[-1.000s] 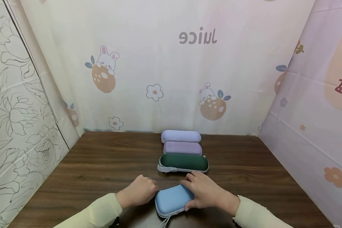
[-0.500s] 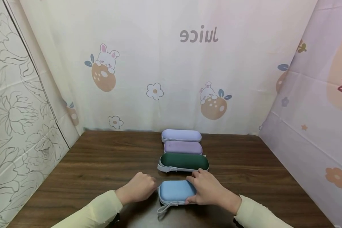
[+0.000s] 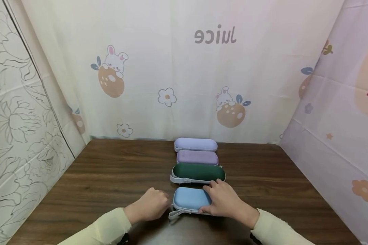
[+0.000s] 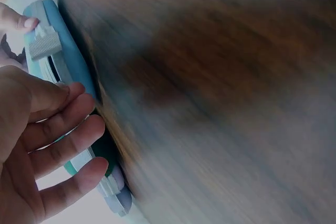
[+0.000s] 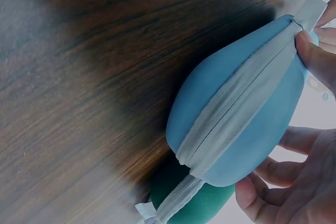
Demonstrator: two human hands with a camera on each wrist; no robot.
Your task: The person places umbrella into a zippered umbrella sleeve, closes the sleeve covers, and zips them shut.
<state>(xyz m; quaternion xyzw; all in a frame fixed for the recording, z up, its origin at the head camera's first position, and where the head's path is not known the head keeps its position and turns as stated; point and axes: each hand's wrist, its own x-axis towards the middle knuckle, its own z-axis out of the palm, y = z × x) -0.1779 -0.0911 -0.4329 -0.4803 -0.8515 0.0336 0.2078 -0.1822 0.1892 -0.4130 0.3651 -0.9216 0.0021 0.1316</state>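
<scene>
A light blue zip case [image 3: 190, 198] with a grey zipper band lies in front of the green case. My right hand [image 3: 225, 200] grips its right end, thumb on the near zipper edge and fingers along the far side. The right wrist view has the thumb [image 5: 315, 56] near a grey tab [image 5: 311, 11]. At the left end is my left hand [image 3: 150, 204]; up close, the left hand [image 4: 50, 129] brings thumb and index together at the zipper band, pinching what looks like the zipper pull, mostly hidden. Its other fingers curl loosely. A grey wrist loop [image 3: 178, 213] hangs off the near left corner.
Behind the blue case, a dark green case [image 3: 199, 172], a purple case [image 3: 197, 157] and a lavender case [image 3: 196, 144] line up toward the back edge. Patterned curtains [image 3: 147, 68] enclose the brown wooden table [image 3: 116, 170] at the back and sides.
The blue case has slid away from me toward the green one and turned from slanted to nearly parallel with it. My right hand moved with it, while the left stayed near the left end.
</scene>
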